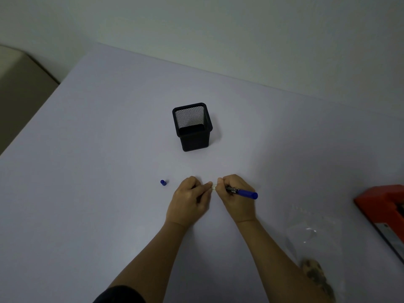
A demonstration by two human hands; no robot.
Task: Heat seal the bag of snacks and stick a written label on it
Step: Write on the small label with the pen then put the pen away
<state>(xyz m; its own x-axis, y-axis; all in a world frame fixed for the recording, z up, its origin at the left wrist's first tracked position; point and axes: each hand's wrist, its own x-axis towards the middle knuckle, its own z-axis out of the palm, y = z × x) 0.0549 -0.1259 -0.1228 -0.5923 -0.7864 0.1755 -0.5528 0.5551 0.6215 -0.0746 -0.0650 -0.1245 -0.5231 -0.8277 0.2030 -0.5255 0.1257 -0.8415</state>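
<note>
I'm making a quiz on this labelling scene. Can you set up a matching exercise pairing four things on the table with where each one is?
Things:
1. black square mesh pen holder
2. small blue marker cap
3. blue marker pen
4. clear plastic bag of snacks

Places:
A. held in the right hand
B. lying on the table beside the right forearm
C. standing on the table beyond both hands
D. alone on the table, just outside the left hand

Pairs: 1-C, 2-D, 3-A, 4-B
</note>
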